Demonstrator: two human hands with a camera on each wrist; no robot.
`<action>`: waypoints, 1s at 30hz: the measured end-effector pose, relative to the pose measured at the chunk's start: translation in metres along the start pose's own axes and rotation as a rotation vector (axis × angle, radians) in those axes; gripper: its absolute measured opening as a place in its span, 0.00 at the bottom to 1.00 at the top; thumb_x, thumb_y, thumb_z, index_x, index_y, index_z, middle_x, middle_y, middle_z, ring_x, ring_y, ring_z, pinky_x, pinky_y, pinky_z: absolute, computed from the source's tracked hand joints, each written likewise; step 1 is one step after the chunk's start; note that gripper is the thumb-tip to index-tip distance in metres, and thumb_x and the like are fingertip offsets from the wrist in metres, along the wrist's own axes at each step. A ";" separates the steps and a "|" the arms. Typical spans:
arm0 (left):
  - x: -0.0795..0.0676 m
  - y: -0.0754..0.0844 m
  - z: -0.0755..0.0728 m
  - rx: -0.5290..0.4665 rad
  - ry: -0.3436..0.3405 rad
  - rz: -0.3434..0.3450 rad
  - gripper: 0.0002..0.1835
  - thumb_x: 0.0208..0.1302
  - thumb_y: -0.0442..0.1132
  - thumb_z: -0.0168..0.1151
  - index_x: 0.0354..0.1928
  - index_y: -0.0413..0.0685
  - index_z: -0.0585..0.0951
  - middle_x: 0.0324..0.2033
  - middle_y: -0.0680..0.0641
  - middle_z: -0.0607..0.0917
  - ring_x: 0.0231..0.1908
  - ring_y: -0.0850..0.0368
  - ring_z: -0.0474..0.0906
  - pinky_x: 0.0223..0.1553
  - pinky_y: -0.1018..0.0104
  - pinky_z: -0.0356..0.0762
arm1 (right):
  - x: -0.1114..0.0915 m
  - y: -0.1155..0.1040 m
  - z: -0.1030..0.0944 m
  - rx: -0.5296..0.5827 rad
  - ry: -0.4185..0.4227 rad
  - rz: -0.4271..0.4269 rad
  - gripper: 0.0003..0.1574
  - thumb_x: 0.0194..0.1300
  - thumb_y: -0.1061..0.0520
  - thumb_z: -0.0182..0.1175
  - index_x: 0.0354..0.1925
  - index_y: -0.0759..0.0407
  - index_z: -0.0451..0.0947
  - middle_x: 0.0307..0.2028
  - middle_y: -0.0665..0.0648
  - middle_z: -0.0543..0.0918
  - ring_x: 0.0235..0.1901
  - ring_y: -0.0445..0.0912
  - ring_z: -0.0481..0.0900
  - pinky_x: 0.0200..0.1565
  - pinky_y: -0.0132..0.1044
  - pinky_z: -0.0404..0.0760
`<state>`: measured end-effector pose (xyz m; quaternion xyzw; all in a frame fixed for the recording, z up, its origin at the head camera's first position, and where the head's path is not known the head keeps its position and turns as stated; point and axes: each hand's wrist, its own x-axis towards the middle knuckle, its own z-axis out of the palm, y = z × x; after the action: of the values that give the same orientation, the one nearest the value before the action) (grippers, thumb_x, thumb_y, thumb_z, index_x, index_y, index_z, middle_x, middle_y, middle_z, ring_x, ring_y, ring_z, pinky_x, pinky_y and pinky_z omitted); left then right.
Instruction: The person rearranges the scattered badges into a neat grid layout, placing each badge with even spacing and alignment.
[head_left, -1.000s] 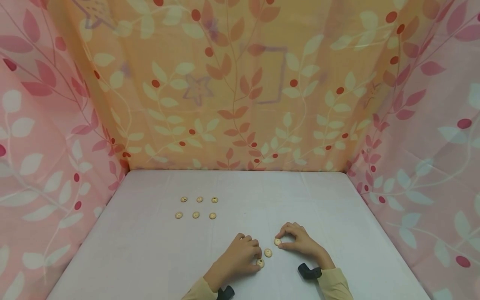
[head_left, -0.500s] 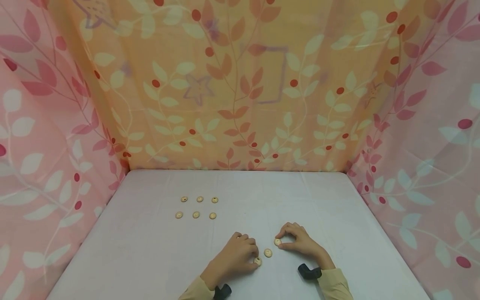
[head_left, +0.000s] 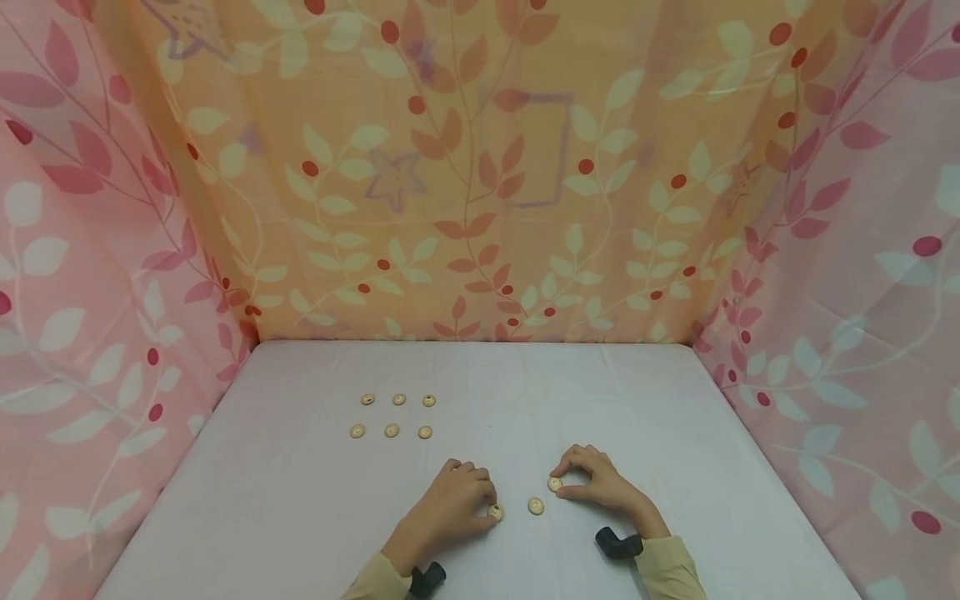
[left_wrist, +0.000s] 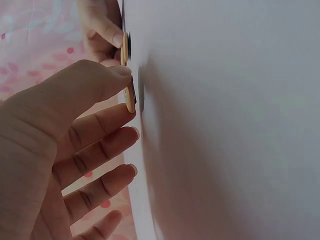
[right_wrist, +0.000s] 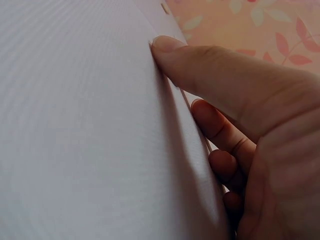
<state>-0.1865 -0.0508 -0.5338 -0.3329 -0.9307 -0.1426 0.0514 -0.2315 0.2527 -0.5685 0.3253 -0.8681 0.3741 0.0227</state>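
In the head view my left hand pinches a round wooden button between thumb and fingertips, close over the white table. The left wrist view shows this button on edge to the camera, its table-facing side dark, and the other fingers spread. To the right, my right hand holds a similar button between thumb and forefinger at the table. In the right wrist view the thumb hides that button. A third button lies between the two hands, touched by neither.
Several more wooden buttons lie at the left in two rows, a back row and a front row. The white cloth-covered table ends at a patterned curtain behind. Black wrist mounts sit below both hands.
My left hand has moved left and slightly away from me with its button, widening the gap to the middle button. My right hand and its button have stayed in place.
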 end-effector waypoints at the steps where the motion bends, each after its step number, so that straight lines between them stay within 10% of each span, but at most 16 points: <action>1: -0.001 -0.002 -0.001 -0.003 0.002 -0.008 0.07 0.50 0.56 0.65 0.28 0.66 0.82 0.28 0.66 0.76 0.31 0.67 0.67 0.47 0.57 0.65 | 0.000 0.000 0.000 0.004 -0.003 0.004 0.15 0.50 0.45 0.69 0.38 0.39 0.79 0.39 0.38 0.77 0.40 0.36 0.67 0.42 0.38 0.57; 30: -0.024 -0.065 -0.016 0.077 0.132 -0.144 0.09 0.52 0.55 0.63 0.28 0.60 0.83 0.27 0.63 0.77 0.32 0.62 0.71 0.45 0.54 0.67 | 0.000 -0.002 -0.001 -0.013 -0.024 0.012 0.15 0.51 0.44 0.67 0.39 0.38 0.78 0.40 0.38 0.76 0.40 0.36 0.66 0.43 0.39 0.57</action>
<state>-0.2094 -0.1176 -0.5385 -0.2527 -0.9516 -0.1318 0.1151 -0.2303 0.2528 -0.5666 0.3243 -0.8727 0.3647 0.0118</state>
